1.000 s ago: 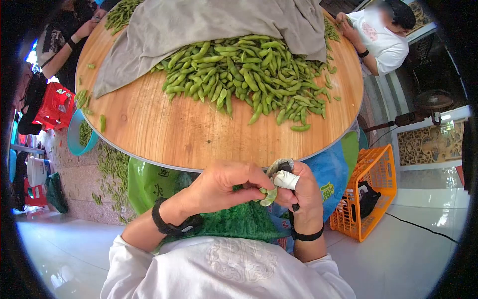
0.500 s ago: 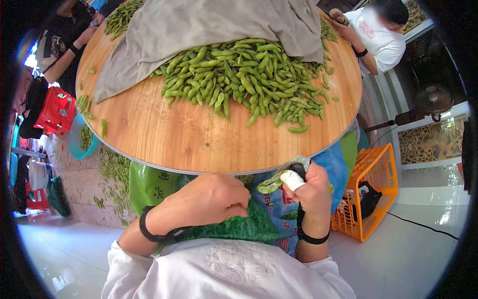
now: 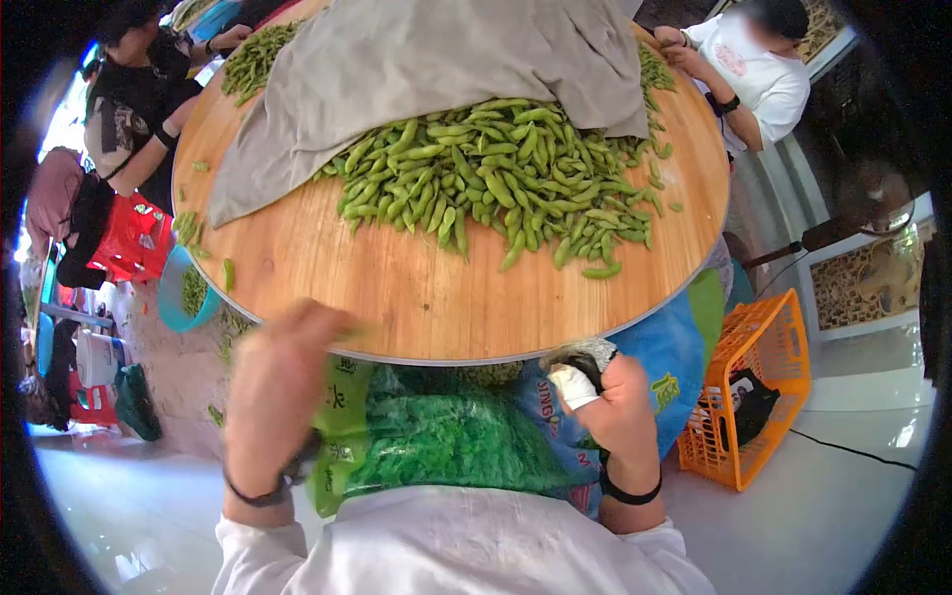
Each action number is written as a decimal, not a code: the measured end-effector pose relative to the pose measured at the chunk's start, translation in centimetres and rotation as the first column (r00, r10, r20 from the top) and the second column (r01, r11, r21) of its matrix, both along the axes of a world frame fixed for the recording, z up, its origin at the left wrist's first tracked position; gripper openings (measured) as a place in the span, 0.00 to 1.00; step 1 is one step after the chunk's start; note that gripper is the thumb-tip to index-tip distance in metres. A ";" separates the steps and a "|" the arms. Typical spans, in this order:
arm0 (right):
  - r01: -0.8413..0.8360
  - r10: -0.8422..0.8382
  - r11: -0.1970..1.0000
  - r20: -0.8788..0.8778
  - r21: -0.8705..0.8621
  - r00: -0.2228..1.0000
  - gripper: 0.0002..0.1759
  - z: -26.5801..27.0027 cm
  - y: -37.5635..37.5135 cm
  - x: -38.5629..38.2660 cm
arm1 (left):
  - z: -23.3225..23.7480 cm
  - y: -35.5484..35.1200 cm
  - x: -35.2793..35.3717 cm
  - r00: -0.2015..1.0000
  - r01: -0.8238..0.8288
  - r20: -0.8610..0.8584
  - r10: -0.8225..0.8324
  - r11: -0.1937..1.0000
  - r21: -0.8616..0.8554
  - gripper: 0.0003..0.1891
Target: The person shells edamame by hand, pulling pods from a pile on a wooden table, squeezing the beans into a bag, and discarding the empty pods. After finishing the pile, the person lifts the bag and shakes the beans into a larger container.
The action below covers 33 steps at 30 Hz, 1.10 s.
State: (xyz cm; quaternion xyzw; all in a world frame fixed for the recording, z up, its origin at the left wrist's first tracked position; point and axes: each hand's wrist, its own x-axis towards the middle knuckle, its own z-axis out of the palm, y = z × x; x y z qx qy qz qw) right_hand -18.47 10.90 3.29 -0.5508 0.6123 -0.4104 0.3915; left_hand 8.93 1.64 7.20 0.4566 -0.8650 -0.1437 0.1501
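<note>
My left hand [image 3: 283,382] is smeared by motion over the near left edge of the round wooden table [image 3: 387,312], so its fingers do not show clearly. At the near right edge, my right hand [image 3: 625,402] is closed, with white wrapping [image 3: 573,387] on a digit and dark and grey material around the fingers. I cannot tell what lies in its grip. On the table, a heap of green soybean pods [image 3: 476,178] spills out from under a grey cloth [image 3: 426,64]. One loose pod [image 3: 601,271] lies nearest my right hand.
Green plastic bags [image 3: 446,436] and a blue printed bag [image 3: 654,347] lie below the table edge. An orange crate [image 3: 744,397] stands right, a teal basin [image 3: 186,297] left. One person [image 3: 139,109] sits at far left, another [image 3: 754,74] at far right.
My left hand has swung left and up, away from my right hand. The green pod that showed at my right fingertips is no longer visible there. The view has shifted slightly.
</note>
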 end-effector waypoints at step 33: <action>0.032 -0.025 0.998 0.132 -0.047 0.991 0.08 -1.0 -1.4 1.5 | -5.6 -1.4 -11.7 0.317 0.676 -0.736 0.599 0.401 0.618 0.03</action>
